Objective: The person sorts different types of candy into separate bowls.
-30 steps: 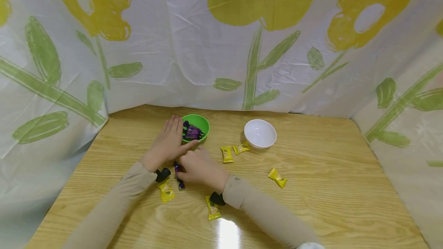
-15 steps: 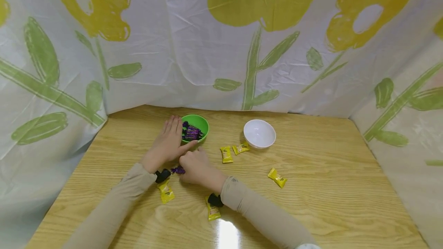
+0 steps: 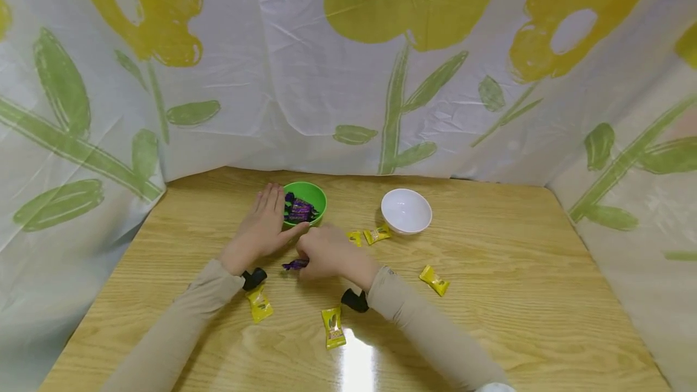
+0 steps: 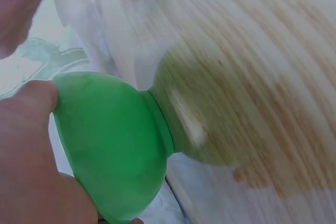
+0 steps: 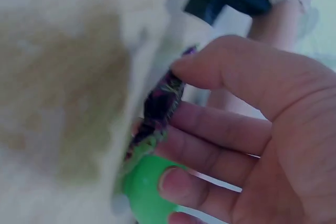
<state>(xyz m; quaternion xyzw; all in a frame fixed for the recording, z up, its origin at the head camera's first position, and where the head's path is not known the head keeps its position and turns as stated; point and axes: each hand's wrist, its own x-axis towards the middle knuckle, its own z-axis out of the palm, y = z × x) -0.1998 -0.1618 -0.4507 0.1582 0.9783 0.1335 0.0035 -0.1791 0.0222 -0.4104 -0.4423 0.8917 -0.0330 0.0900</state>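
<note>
My left hand [image 3: 256, 230] holds the green bowl [image 4: 113, 145] at its left side in the head view, fingers along that side and thumb at the near rim. Several purple-wrapped candies [image 3: 301, 209] lie in the bowl. My right hand [image 3: 334, 253] is just in front of the bowl, pinching a purple-wrapped candy [image 5: 165, 98] between thumb and fingers. One twisted end of the candy [image 3: 295, 264] sticks out to the left in the head view. In the right wrist view, the green bowl [image 5: 149, 190] shows beyond the fingers.
A white bowl [image 3: 406, 212] stands right of the green one. Yellow-wrapped candies lie about: one by the white bowl [image 3: 377, 234], one partly behind my right hand [image 3: 354, 238], one farther right [image 3: 434, 280], others near my wrists [image 3: 333, 327] [image 3: 259, 303]. A flowered cloth [image 3: 294, 95] borders the wooden table.
My right hand has picked up the purple candy from the table and moved right with it, now partly covering a yellow candy and uncovering another. The left hand stays at the green bowl.
</note>
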